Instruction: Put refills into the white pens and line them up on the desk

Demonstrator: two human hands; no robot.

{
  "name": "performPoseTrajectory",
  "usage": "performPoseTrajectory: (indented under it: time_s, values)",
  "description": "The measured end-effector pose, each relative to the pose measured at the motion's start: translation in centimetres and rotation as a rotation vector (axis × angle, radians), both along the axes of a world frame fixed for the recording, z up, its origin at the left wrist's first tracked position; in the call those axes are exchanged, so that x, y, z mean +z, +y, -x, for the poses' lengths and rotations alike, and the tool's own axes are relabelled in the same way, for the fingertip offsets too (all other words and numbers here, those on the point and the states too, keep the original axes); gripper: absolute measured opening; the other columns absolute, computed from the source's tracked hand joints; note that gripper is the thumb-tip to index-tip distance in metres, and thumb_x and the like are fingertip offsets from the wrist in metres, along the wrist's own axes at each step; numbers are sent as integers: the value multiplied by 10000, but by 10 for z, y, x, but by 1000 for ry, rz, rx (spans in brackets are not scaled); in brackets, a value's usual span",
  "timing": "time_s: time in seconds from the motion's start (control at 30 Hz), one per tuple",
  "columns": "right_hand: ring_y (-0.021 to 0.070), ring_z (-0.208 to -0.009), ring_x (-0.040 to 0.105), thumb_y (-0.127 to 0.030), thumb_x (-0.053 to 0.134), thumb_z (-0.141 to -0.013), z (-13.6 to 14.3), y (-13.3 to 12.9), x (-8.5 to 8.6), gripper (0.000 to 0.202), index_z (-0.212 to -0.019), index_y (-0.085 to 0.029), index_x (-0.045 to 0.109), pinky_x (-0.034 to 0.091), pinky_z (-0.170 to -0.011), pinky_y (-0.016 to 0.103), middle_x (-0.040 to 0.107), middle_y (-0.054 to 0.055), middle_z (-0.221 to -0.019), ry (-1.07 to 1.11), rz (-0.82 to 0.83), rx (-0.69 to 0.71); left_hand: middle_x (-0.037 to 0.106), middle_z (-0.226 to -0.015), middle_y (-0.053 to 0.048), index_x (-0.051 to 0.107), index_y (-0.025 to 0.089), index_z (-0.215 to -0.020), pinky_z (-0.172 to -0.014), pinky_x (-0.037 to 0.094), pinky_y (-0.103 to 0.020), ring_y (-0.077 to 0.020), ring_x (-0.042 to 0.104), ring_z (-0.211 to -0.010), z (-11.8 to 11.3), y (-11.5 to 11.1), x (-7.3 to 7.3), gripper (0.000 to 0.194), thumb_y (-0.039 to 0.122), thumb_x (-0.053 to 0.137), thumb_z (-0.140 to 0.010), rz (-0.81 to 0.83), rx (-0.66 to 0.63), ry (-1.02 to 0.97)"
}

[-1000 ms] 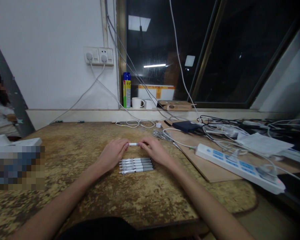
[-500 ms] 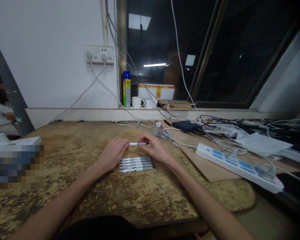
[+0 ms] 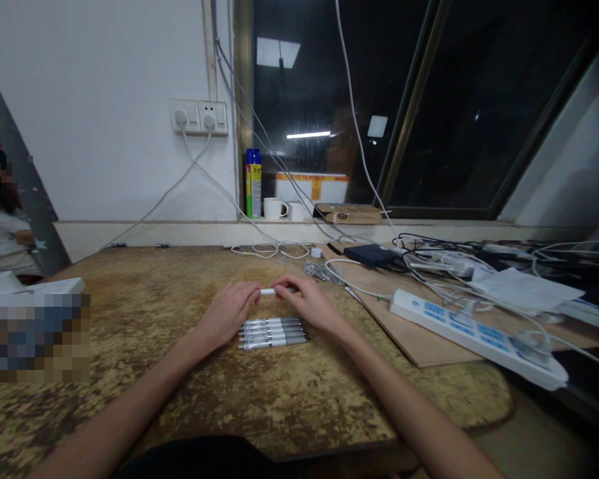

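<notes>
Between my two hands, a white pen (image 3: pixel 267 291) with a grey grip is held level above the worn wooden table (image 3: pixel 299 406). My left hand (image 3: pixel 233 305) pinches its left end, and that end is hidden by the fingers. The fingers of my right hand (image 3: pixel 302 301) are closed around the grey part on the right. Just below the hands, several similar white and grey pens (image 3: pixel 273 334) lie side by side in a row on the tabletop.
A white power strip (image 3: pixel 474 339) and tangled cables (image 3: pixel 444 266) lie on a brown board (image 3: pixel 409 332) at right. A small clear bag (image 3: pixel 322 269) sits behind my right hand. A spray can (image 3: pixel 253 183) and a white mug (image 3: pixel 274 207) stand on the sill. A person (image 3: pixel 2 226) is at far left.
My right hand's fingers have closed further over the grey part of the pen, covering more of it. The left hand keeps its pinch. The view has tilted up slightly.
</notes>
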State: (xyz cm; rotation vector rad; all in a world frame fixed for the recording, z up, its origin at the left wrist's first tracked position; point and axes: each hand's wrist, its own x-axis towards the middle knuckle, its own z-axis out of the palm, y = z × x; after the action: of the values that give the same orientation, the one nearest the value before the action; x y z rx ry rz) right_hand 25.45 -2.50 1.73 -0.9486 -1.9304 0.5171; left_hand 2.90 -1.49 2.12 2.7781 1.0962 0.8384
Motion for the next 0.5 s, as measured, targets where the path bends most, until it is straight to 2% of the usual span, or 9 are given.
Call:
performPoseTrajectory:
  time_s: [0.07,0.2,0.37,0.5]
  values:
    - [171,-869,674,-264,578,-963,1,-1,0,166,-1035,-172,697,500,-817,294,740,51,-952,15,11,14,666,-956,-42,573,211,-921,-870,439,-366,-221,601,-933,0,0,0,296,276,325,-1070,3,2,-9]
    - [192,-970,661,-263,696,-881,0,1,0,189,-1049,-176,696,497,-896,319,729,63,-1047,20,-76,20,653,-920,-36,571,210,-910,-852,432,-367,-221,595,-904,1,2,0,311,289,319,-1074,-2,2,-17]
    - [184,-851,678,-320,574,-968,-2,4,-3,199,-1015,-184,711,509,-795,306,744,42,-909,20,3,14,657,-932,-37,574,211,-918,-851,429,-370,-225,594,-915,1,3,0,306,278,319,-1072,-14,-14,-13]
    - [202,-961,684,-288,717,-860,-3,6,-5,227,-1064,-191,702,512,-889,329,746,57,-1045,76,-34,36,661,-948,-41,602,213,-962,-864,437,-369,-224,596,-923,1,1,0,301,288,332,-1071,3,-15,-46]
